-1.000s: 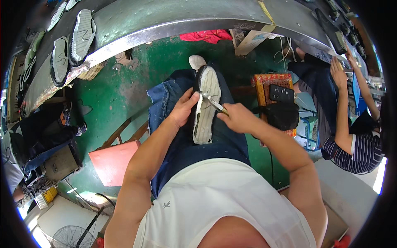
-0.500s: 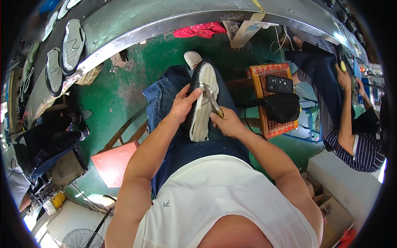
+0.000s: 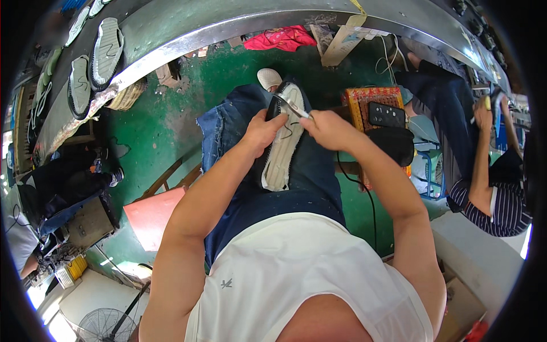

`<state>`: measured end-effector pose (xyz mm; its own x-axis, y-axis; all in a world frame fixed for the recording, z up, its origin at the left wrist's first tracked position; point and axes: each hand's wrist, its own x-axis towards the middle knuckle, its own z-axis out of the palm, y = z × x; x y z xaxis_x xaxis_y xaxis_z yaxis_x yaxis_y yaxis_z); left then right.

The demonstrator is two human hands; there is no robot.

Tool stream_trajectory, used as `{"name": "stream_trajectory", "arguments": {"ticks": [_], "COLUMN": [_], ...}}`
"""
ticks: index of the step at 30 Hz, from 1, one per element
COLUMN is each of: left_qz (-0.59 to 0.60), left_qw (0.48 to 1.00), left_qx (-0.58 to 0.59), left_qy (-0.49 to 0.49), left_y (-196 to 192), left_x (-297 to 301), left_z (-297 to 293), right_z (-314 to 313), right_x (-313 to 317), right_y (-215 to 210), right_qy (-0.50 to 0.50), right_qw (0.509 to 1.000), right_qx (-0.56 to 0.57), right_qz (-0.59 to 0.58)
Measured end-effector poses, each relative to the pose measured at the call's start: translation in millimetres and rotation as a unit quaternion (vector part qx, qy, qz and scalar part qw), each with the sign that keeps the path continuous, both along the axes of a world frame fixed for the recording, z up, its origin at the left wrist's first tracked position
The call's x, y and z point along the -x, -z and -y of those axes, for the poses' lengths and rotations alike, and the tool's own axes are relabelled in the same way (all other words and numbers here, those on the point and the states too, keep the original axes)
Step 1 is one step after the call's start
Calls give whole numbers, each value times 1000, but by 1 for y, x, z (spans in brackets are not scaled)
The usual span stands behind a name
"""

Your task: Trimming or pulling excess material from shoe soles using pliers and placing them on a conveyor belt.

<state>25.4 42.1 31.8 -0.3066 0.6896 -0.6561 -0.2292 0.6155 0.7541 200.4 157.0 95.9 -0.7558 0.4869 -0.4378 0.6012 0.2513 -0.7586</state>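
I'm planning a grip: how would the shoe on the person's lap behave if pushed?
The shoe probably wouldn't roll, its pale underside being long and flattish. It might tip or slide without the left hand at its side, since only soft jeans seem to support it.

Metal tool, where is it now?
Head view: the metal tool is in the right hand, across the far half of the shoe, beyond the left hand.

The head-worn fisheye over there looks down, close over both hands (image 3: pixel 264 131), facing the desk's near edge (image 3: pixel 188 49).
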Motion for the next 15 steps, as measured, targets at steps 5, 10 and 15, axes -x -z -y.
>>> {"name": "stream_trajectory", "arguments": {"ticks": [5, 10, 15], "left_qz": [29, 89, 175], "left_qw": [999, 996, 984], "left_qx": [2, 6, 1], "left_qy": [36, 30, 35], "left_y": [-2, 9, -10], "left_x": [5, 20, 26], "left_z": [3, 7, 0], "right_z": [10, 15, 30], "right_x": [-6, -27, -44], "right_y": [20, 5, -25], "right_qy": [-83, 24, -197], "right_qw": [988, 991, 975], "right_qx": [-127, 120, 23], "right_qz": [12, 48, 97]}}
